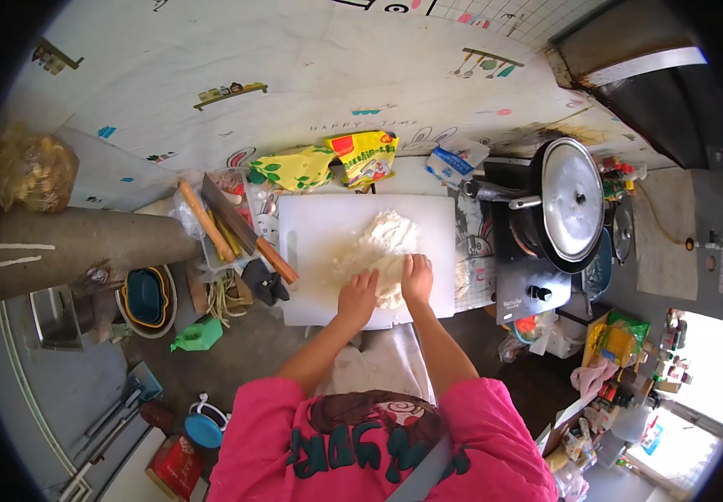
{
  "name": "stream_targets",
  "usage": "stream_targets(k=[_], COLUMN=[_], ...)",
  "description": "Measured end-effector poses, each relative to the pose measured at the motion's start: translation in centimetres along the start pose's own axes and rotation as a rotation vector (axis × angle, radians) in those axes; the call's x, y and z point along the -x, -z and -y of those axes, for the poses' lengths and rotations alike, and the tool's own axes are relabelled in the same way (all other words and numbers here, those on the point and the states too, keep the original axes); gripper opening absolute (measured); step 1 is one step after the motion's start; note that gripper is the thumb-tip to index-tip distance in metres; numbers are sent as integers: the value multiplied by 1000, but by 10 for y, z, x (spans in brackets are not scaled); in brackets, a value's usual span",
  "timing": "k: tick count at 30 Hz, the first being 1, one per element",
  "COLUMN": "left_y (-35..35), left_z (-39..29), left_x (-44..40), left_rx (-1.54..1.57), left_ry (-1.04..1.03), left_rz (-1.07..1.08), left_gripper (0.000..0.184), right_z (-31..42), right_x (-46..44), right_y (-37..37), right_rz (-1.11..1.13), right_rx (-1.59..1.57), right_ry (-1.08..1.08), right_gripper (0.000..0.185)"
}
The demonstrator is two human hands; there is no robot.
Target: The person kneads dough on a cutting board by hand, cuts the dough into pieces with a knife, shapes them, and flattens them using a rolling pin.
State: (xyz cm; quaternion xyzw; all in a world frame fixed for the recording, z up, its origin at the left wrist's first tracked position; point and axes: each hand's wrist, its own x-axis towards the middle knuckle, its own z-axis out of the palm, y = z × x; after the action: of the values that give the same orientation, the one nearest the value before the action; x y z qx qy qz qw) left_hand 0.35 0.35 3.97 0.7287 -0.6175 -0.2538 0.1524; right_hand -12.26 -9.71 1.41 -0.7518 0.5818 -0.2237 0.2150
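A pale lump of dough (391, 280) lies near the front of a white cutting board (320, 230). Against the dough's left side, my left hand (359, 297) presses with its fingers bent and close together. Gripping the right side is my right hand (417, 278), its fingers also together and curled onto it. Just beyond the dough, a heap of loose white flour (391, 232) spreads over the board, with a thin dusting to its left.
A cleaver (248, 230) and a wooden rolling pin (202, 219) rest across a clear bin left of the board. Behind stand a yellow bag (366, 157) and a green-leaf-patterned bag (294, 169). On the right, a lidded pan (571, 201) sits on a black cooktop (516, 289).
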Motion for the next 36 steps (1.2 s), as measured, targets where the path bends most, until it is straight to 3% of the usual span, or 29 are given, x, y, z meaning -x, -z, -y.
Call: stream_targets(k=[7, 9, 12, 15, 18, 29, 33, 36], left_y=[-7, -10, -15, -21, -11, -3, -16, 3], left_z=[15, 19, 24, 21, 12, -8, -14, -29], left_x=[11, 15, 17, 16, 11, 2, 16, 25], left_rx=[68, 139, 156, 101, 31, 57, 145, 74], left_ry=[-115, -92, -111, -73, -50, 91, 104, 57], left_rz=[-119, -105, -90, -65, -17, 71, -21, 35], left_gripper=[54, 52, 51, 54, 57, 71, 70, 68], right_z=[46, 64, 33, 36, 99, 48, -5, -64], right_x=[23, 28, 38, 12, -20, -55, -31, -12], right_y=[1, 0, -39, -42, 21, -11, -62, -118], right_rz=[-21, 0, 75, 580, 186, 208, 65, -123], right_rx=[56, 222, 297, 302, 314, 265, 139, -100], right_ry=[189, 163, 126, -218, -38, -75, 33, 132], right_gripper=[30, 31, 34, 42, 20, 28, 33, 37])
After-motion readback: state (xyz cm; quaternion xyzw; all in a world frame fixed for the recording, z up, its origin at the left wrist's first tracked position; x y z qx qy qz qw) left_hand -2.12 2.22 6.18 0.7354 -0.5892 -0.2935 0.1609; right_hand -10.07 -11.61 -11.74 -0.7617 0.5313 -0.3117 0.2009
